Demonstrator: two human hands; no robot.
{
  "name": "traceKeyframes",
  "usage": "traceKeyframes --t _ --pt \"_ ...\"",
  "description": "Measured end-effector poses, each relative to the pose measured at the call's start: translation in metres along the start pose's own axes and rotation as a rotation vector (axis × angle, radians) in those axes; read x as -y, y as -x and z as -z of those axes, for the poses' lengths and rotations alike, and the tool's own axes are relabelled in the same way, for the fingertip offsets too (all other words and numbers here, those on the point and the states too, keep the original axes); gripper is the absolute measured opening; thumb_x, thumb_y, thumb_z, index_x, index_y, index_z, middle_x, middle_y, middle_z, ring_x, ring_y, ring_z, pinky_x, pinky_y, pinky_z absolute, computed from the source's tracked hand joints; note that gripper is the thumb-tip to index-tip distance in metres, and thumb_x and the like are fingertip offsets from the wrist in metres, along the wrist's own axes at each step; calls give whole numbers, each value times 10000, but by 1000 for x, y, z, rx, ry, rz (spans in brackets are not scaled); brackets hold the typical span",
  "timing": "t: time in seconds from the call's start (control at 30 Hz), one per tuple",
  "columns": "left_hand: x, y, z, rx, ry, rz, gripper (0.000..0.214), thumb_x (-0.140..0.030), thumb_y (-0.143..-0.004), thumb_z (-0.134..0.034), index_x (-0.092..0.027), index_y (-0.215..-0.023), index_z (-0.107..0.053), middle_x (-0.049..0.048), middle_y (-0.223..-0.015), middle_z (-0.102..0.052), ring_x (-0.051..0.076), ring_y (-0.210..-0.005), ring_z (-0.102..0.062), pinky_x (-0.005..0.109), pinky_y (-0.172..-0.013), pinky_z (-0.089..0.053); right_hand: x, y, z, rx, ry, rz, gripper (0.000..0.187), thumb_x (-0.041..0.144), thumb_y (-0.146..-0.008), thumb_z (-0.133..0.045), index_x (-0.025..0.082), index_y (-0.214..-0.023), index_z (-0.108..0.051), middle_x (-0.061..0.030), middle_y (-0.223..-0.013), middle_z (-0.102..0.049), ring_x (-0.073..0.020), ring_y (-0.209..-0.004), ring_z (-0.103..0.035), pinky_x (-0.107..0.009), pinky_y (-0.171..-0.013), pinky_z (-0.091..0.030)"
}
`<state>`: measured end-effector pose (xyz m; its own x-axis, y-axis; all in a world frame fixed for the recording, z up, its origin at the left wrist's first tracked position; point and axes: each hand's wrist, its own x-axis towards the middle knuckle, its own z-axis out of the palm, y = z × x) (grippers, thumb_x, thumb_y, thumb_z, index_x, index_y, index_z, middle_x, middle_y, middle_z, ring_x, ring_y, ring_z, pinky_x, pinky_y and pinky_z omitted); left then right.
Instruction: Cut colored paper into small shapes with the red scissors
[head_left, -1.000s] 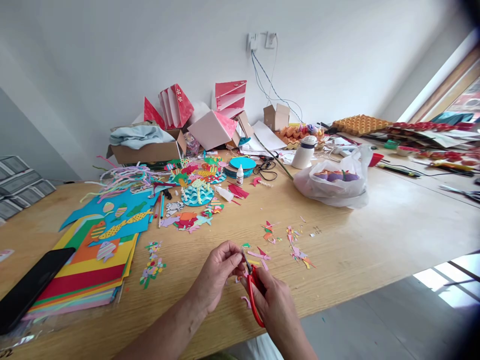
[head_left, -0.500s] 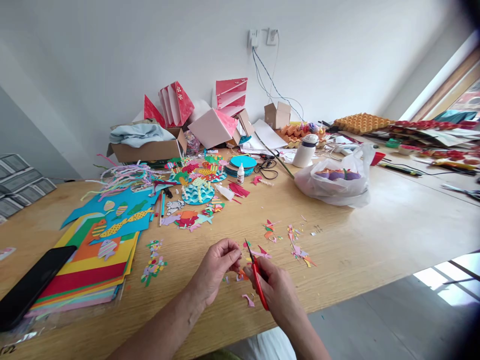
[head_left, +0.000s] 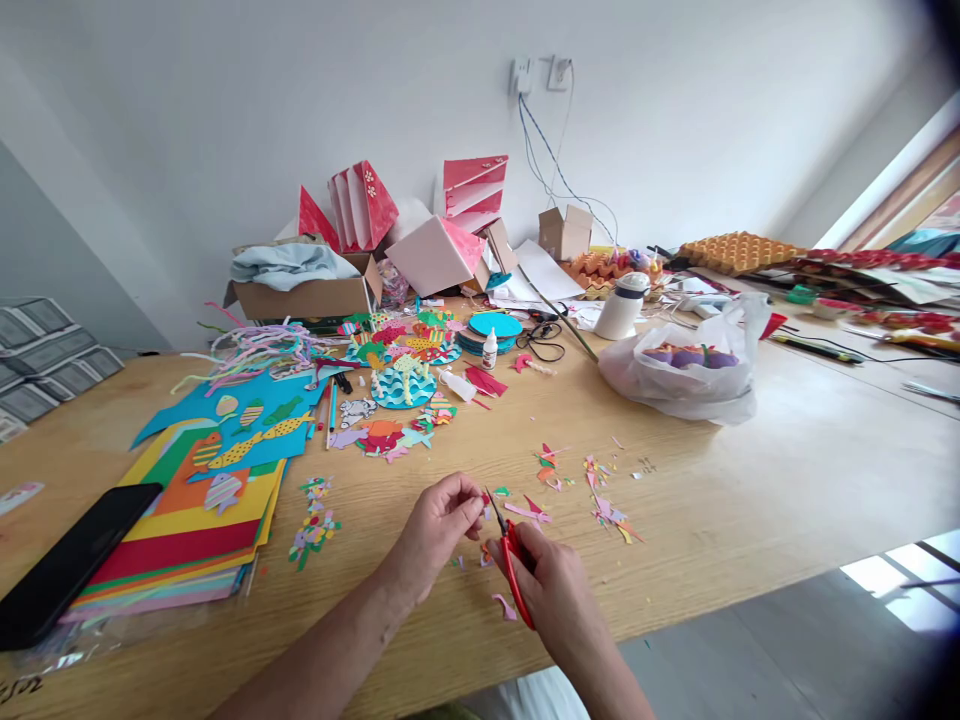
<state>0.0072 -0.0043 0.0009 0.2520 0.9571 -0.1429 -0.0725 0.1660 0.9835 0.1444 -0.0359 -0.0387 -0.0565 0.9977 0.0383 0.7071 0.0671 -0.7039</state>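
Note:
My right hand [head_left: 559,595] grips small red-handled scissors [head_left: 512,558], blades pointing up and left toward my left hand. My left hand [head_left: 436,530] is pinched shut on a tiny scrap of paper, too small to name its colour, right at the scissor tips. Both hands hover low over the front edge of the wooden table [head_left: 750,480]. Small coloured paper offcuts [head_left: 600,495] lie just beyond the hands, and a pink curl [head_left: 502,605] lies below the scissors.
A stack of coloured paper sheets [head_left: 180,530] with paper fish and a black phone [head_left: 67,565] lies at the left. Paper cut-outs, a glue bottle [head_left: 490,350], a cardboard box [head_left: 304,295] and a plastic bag [head_left: 686,365] stand farther back.
The view has drifted slightly, so the table's things sit a bit further right. My hands stay together in the same place, the scissors tilting a little between frames.

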Motion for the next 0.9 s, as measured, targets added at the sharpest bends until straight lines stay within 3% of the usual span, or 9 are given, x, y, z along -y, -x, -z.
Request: traceKeyframes --t 0.27,0.53,0.7,0.9 --pt "-2 0 12 53 47 42 159 -311 -689 -548 -162 -684 -493 -28 -578 -510 81 -541 -456 184 -506 -330 12 2 3 193 -584 -252 308 457 -717 -450 197 -570 -375 87 -439 -339 -69 -372 -366 -190 -390 -319" --pt "3 -1 10 8 -101 33 132 -278 -679 -518 -161 -631 -478 -42 -527 -455 85 -509 -416 203 -507 -339 26 -13 15 -53 -760 -135 179 300 -634 -590 176 -682 -471 40 -610 -492 -96 -543 -455 -205 -500 -371" --pt "14 -2 12 59 -209 -16 86 -229 -673 -497 -159 -627 -477 -49 -524 -411 82 -488 -376 205 -481 -312 31 -21 7 -30 -856 -109 171 226 -605 -613 168 -686 -474 48 -608 -499 -88 -542 -458 -189 -476 -370" --pt "15 2 17 116 -164 -19 162 -293 -721 -472 -148 -651 -494 -20 -591 -441 101 -537 -420 223 -517 -359 28 -20 4 -13 -857 -102 137 226 -624 -583 171 -677 -469 53 -580 -475 -85 -518 -432 -191 -462 -355"
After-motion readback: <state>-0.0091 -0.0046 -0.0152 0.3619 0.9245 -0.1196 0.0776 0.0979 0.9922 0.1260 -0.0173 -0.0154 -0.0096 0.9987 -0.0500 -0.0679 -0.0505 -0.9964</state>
